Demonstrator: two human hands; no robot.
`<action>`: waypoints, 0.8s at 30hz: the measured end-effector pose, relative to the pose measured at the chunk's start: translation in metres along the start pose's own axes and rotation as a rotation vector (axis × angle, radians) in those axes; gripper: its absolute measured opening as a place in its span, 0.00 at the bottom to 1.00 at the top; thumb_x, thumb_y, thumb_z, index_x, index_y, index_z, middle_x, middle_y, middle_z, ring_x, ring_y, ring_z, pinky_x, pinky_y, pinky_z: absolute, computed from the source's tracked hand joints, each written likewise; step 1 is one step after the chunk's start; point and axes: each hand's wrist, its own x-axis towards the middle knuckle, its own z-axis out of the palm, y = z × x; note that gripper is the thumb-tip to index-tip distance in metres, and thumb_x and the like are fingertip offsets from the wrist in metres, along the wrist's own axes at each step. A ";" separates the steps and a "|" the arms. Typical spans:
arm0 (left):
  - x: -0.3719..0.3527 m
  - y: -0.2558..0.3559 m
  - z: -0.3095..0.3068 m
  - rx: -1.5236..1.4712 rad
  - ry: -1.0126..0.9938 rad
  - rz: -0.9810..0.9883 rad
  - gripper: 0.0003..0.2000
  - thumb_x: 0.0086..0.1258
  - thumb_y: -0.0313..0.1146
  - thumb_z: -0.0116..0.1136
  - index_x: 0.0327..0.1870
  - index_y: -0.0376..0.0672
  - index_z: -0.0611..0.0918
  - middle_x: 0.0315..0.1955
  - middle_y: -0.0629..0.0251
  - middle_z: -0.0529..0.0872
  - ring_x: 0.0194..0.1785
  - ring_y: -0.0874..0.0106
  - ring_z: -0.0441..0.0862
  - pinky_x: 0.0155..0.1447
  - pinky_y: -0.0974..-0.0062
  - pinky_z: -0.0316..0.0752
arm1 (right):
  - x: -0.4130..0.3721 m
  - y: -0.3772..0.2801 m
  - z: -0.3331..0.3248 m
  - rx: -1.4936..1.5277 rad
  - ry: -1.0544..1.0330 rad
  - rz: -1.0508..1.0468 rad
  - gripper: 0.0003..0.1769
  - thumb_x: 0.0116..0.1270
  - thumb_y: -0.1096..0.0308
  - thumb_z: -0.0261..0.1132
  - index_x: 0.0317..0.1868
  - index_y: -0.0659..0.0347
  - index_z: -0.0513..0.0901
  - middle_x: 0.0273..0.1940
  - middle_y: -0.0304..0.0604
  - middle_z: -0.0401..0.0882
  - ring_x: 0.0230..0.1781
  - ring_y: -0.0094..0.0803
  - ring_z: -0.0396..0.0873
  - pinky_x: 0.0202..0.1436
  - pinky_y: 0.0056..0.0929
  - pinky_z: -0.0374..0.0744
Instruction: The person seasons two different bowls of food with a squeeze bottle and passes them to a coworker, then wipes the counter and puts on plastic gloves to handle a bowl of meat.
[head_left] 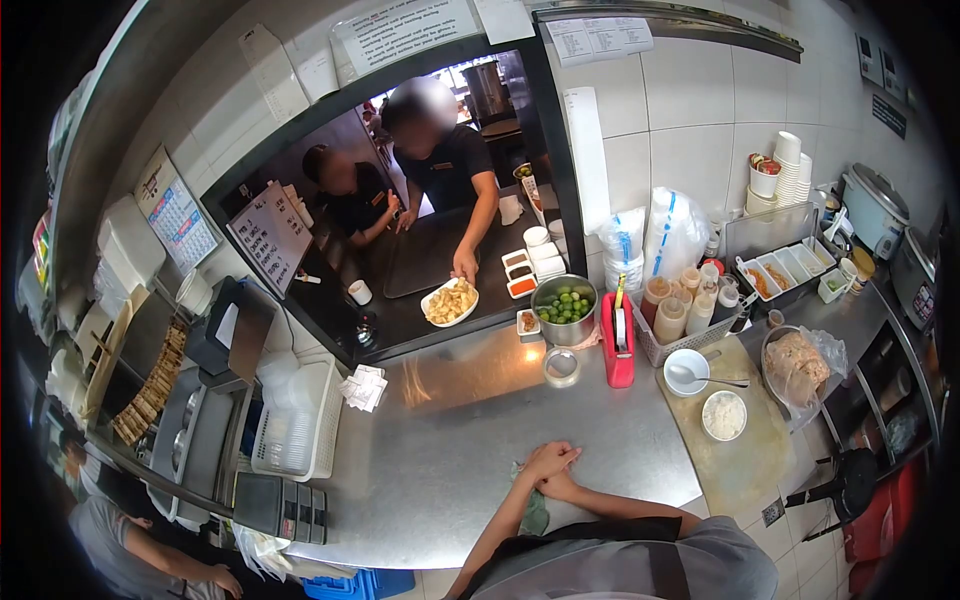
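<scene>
My left hand (548,461) and my right hand (560,486) rest together over the steel counter (430,470), fingers closed and one hand overlapping the other. Whether anything is between them is hidden. A green cloth (535,513) lies on the counter under and beside my wrists, partly covered by my forearms. Beyond the counter, at the serving window, a co-worker's hand (465,265) touches the far edge of a white dish of pale yellow food pieces (449,302).
A pot of green limes (565,308), a red holder (617,350) and a basket of sauce bottles (685,310) stand along the back. Rightward, a cutting board (745,455) carries two white bowls. Paper slips (363,387) and a white basket (325,425) lie left. Another person (120,545) is at lower left.
</scene>
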 end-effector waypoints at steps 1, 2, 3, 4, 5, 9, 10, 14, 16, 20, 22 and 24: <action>0.001 -0.002 0.001 0.004 0.005 0.005 0.20 0.65 0.52 0.51 0.28 0.43 0.81 0.20 0.67 0.82 0.26 0.75 0.79 0.34 0.77 0.71 | 0.000 -0.001 0.000 0.002 -0.003 0.011 0.23 0.56 0.66 0.57 0.54 0.60 0.73 0.52 0.54 0.72 0.55 0.47 0.68 0.58 0.42 0.64; 0.002 -0.005 0.002 0.006 0.009 0.009 0.20 0.65 0.52 0.51 0.28 0.43 0.81 0.20 0.67 0.82 0.26 0.74 0.79 0.34 0.77 0.71 | 0.000 -0.001 0.000 0.005 -0.007 0.024 0.23 0.56 0.66 0.57 0.54 0.60 0.73 0.52 0.54 0.72 0.55 0.47 0.68 0.58 0.42 0.64; 0.000 0.000 0.001 0.018 0.018 0.011 0.20 0.65 0.52 0.51 0.29 0.43 0.81 0.20 0.67 0.82 0.26 0.74 0.79 0.34 0.77 0.71 | 0.000 -0.001 -0.001 -0.033 -0.005 0.021 0.23 0.56 0.66 0.57 0.54 0.60 0.73 0.52 0.54 0.72 0.55 0.47 0.69 0.58 0.42 0.64; -0.004 0.006 -0.002 0.030 0.028 0.013 0.20 0.65 0.52 0.51 0.29 0.43 0.81 0.20 0.67 0.82 0.25 0.74 0.79 0.34 0.77 0.71 | 0.001 0.000 -0.001 -0.072 -0.003 0.018 0.23 0.56 0.66 0.57 0.54 0.61 0.73 0.52 0.54 0.73 0.55 0.47 0.69 0.57 0.42 0.64; -0.006 0.010 -0.003 0.042 0.038 0.015 0.20 0.65 0.52 0.51 0.29 0.43 0.81 0.20 0.67 0.82 0.25 0.74 0.79 0.34 0.77 0.71 | 0.001 0.000 -0.001 -0.110 -0.001 0.016 0.22 0.56 0.66 0.57 0.53 0.61 0.73 0.51 0.54 0.73 0.55 0.46 0.69 0.57 0.42 0.64; -0.003 0.005 -0.001 0.002 0.017 -0.017 0.19 0.65 0.51 0.52 0.28 0.42 0.80 0.20 0.67 0.82 0.25 0.75 0.79 0.34 0.77 0.70 | -0.001 -0.003 -0.002 -0.014 -0.005 0.072 0.22 0.56 0.67 0.57 0.52 0.62 0.74 0.50 0.54 0.74 0.54 0.46 0.71 0.57 0.41 0.65; -0.005 0.009 -0.002 0.010 0.019 -0.025 0.19 0.65 0.51 0.52 0.28 0.42 0.80 0.20 0.67 0.82 0.25 0.76 0.79 0.33 0.77 0.71 | 0.000 -0.009 -0.005 0.014 -0.002 0.086 0.21 0.56 0.68 0.57 0.52 0.62 0.75 0.50 0.54 0.74 0.53 0.46 0.71 0.57 0.41 0.66; -0.001 0.003 0.000 -0.057 -0.011 -0.012 0.19 0.65 0.50 0.53 0.28 0.41 0.80 0.21 0.69 0.83 0.25 0.77 0.79 0.33 0.78 0.71 | 0.002 -0.024 -0.012 0.063 0.024 0.089 0.21 0.54 0.71 0.57 0.51 0.64 0.75 0.49 0.55 0.75 0.51 0.47 0.72 0.56 0.41 0.67; 0.005 -0.007 0.005 -0.058 -0.007 -0.005 0.18 0.65 0.49 0.53 0.28 0.41 0.80 0.22 0.69 0.83 0.25 0.77 0.79 0.33 0.78 0.71 | 0.002 -0.024 -0.012 0.049 0.001 0.127 0.21 0.54 0.71 0.57 0.51 0.64 0.75 0.49 0.56 0.75 0.51 0.47 0.72 0.56 0.41 0.67; 0.003 -0.006 0.004 -0.053 -0.010 -0.002 0.18 0.65 0.50 0.53 0.29 0.42 0.81 0.22 0.69 0.83 0.26 0.77 0.79 0.33 0.77 0.71 | 0.002 -0.019 -0.012 -0.013 -0.023 0.090 0.22 0.59 0.65 0.57 0.55 0.59 0.73 0.52 0.52 0.72 0.55 0.44 0.69 0.58 0.40 0.64; -0.004 0.007 -0.003 -0.001 -0.001 0.000 0.19 0.65 0.51 0.52 0.29 0.42 0.81 0.21 0.68 0.83 0.26 0.76 0.79 0.33 0.76 0.71 | 0.003 -0.009 -0.006 -0.042 -0.007 0.033 0.22 0.59 0.65 0.57 0.55 0.59 0.72 0.52 0.52 0.72 0.54 0.44 0.69 0.57 0.41 0.64; -0.006 0.011 -0.006 0.029 0.008 0.003 0.19 0.64 0.52 0.51 0.29 0.43 0.81 0.21 0.68 0.83 0.26 0.75 0.79 0.34 0.75 0.71 | 0.001 -0.005 -0.003 -0.053 0.015 -0.012 0.22 0.59 0.65 0.57 0.56 0.58 0.72 0.52 0.51 0.72 0.54 0.44 0.69 0.57 0.41 0.64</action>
